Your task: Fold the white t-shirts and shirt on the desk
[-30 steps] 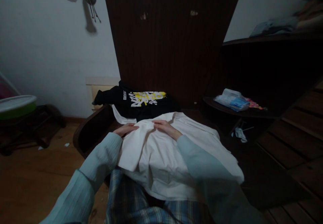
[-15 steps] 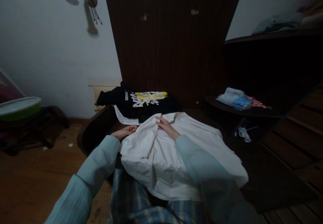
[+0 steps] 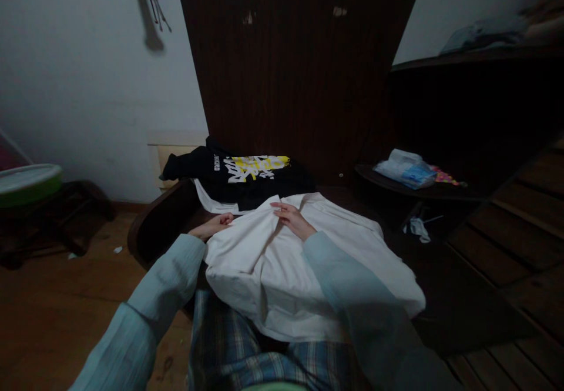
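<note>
A white garment [image 3: 282, 285], possibly a shirt, is spread over a dark wooden bench and hangs down near my knees. My left hand [image 3: 215, 225] is closed at its left edge, with fingers curled in on the cloth. Near the top middle, my right hand [image 3: 291, 219] pinches a fold between thumb and fingers. Just behind lies a black garment [image 3: 198, 164] with white and yellow print. A white strip of cloth [image 3: 211, 204] shows below its left part.
The bench's curved armrest [image 3: 145, 217] rises at the left. On the right, a low dark shelf [image 3: 368, 174] holds a plastic packet [image 3: 405, 170]. A stool [image 3: 66, 203] bears a green-sided basin [image 3: 30, 188]. Crumpled white material [image 3: 418, 229] hangs under the shelf.
The left hand has shifted slightly left along the cloth, and the fold between the hands looks flatter. The right hand keeps its pinch. The whole view has moved a little.
</note>
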The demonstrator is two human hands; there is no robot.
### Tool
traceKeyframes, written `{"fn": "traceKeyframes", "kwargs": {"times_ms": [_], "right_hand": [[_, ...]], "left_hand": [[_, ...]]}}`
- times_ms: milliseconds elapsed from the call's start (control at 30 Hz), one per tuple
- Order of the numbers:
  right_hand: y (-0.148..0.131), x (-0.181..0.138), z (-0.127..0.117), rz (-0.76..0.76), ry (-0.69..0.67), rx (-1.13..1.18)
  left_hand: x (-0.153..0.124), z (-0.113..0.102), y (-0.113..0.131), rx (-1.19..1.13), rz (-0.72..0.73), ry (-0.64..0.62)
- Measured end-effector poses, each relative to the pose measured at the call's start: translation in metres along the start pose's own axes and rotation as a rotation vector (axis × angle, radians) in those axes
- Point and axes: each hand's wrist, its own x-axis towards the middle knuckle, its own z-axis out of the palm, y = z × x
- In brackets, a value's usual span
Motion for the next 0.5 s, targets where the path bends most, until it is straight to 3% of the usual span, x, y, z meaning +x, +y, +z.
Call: {"fn": "traceKeyframes", "kwargs": {"times_ms": [133, 200, 267, 433, 500], "right_hand": [[-0.001, 0.003, -0.002, -0.056, 0.176, 0.169], [-0.003, 0.002, -0.003, -0.033, 0.195, 0.17], [-0.006, -0.002, -0.004, 0.016, 0.146, 0.109], [-0.009, -0.013, 0.002, 0.156, -0.109, -0.194], [-0.004, -0.013, 0.006, 0.137, -0.116, -0.302]], "left_hand": [[0.003, 0.007, 0.004, 0.035, -0.073, 0.032], [0.005, 0.012, 0.005, 0.04, -0.109, 0.076], [0.008, 0.015, 0.003, 0.031, -0.097, 0.162], [0.023, 0.019, -0.008, 0.011, 0.104, 0.481], [0.029, 0.019, -0.011, 0.007, 0.155, 0.552]]}}
